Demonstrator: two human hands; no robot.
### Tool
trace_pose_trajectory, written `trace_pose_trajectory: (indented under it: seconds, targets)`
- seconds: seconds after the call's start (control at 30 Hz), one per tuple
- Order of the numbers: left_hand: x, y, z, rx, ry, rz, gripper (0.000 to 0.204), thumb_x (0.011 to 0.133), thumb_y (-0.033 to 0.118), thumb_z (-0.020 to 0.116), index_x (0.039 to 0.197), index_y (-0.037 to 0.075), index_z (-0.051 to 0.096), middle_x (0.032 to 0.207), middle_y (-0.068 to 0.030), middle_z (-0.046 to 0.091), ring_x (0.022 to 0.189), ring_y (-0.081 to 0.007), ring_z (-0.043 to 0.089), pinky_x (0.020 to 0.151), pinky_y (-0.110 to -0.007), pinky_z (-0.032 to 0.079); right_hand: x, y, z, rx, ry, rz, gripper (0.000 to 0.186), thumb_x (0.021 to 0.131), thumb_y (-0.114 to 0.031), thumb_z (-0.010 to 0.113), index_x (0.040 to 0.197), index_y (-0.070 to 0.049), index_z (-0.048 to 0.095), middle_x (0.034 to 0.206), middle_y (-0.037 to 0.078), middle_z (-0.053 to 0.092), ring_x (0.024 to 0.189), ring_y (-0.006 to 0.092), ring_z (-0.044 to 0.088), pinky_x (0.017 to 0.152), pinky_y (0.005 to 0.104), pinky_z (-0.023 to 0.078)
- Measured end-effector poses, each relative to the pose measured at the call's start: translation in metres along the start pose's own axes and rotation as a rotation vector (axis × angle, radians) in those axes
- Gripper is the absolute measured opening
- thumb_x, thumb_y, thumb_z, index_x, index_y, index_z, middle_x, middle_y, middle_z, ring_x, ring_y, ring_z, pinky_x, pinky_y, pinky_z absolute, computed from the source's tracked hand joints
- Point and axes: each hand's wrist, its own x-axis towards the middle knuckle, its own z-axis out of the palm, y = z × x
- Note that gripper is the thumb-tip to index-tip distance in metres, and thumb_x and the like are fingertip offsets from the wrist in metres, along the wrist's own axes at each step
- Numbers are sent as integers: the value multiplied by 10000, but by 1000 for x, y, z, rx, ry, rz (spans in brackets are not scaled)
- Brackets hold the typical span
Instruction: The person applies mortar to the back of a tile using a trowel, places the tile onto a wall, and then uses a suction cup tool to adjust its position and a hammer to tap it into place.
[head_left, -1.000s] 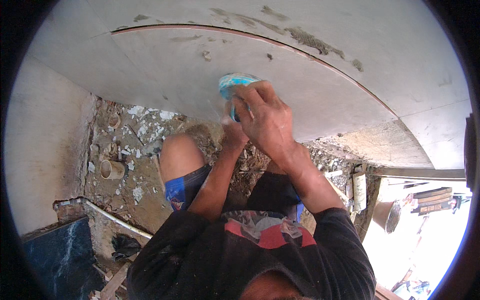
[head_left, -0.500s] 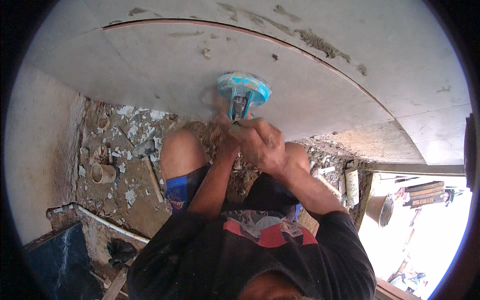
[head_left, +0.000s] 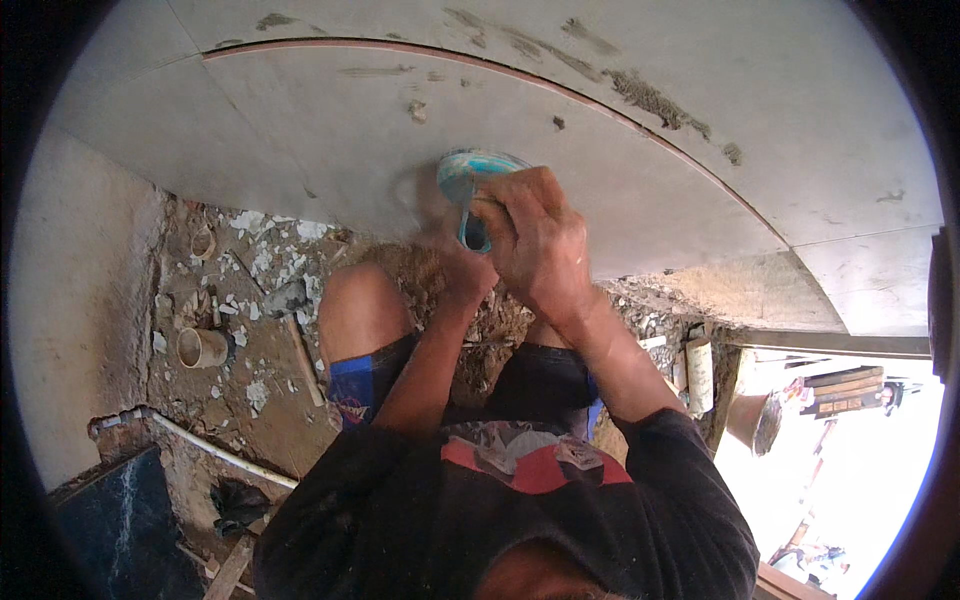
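Note:
A turquoise suction cup tool (head_left: 473,162) is against a large grey tile panel (head_left: 340,140) in front of me, below a pink-edged seam that looks curved. My right hand (head_left: 535,240) is wrapped over the tool's handle, hiding much of it. My left hand (head_left: 462,258) grips low on the tool from behind, its fingers partly hidden and blurred. My bare knees are bent beneath my forearms, over rubble.
At left are a pale wall (head_left: 85,280), a round container (head_left: 200,347), a hammer (head_left: 305,355) among white chips, a white pipe (head_left: 225,455) and a dark veined slab (head_left: 125,525). At right are a pale cylinder (head_left: 699,375) and a bright opening with stacked boards (head_left: 840,390).
Half a second ago my right hand had dropped to the handle's lower end, exposing the tool. It is now back up over the handle, much as a second ago.

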Motion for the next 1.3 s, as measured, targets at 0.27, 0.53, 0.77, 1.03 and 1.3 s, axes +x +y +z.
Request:
trace_pose_trajectory:
  seconds: [0.27,0.53,0.77,1.03,1.3]
  targets:
    - [-46,-123,-20,292,-152,54,342,771,151,756,1039,24,587,929,-70,634,820,-159,612,686,-346,505,-37,-8,5,21,-138,-148,206,741,-44,728,939,-63,676,976,55,598,814,197,625,617,323,545]
    - [2,0,-1,177,32,137,344,813,132,705,1102,-4,575,985,-142,650,915,-271,652,785,-376,523,12,2,-5,96,27,46,194,762,-86,761,943,-44,705,826,115,634,670,230,632,583,306,521]
    - [2,-37,-9,126,-44,9,394,813,137,730,1128,-32,563,988,-150,648,858,-233,648,741,-359,521,-43,10,0,451,186,536,304,843,-136,731,1104,-9,641,870,32,631,724,155,618,635,298,527]
    - [0,-60,-18,153,-179,70,135,857,94,663,891,-10,584,734,-75,648,629,-188,639,606,-342,509,-236,45,139,1108,152,1680,246,895,-103,567,1135,-58,595,1000,53,636,816,190,610,666,335,519]
    - [-12,-64,-8,91,-143,-4,120,870,92,659,883,-11,598,742,-98,657,592,-162,633,512,-310,501,-241,96,222,807,26,1082,470,858,-232,624,1254,-2,518,1169,186,631,1043,315,625,891,443,481]
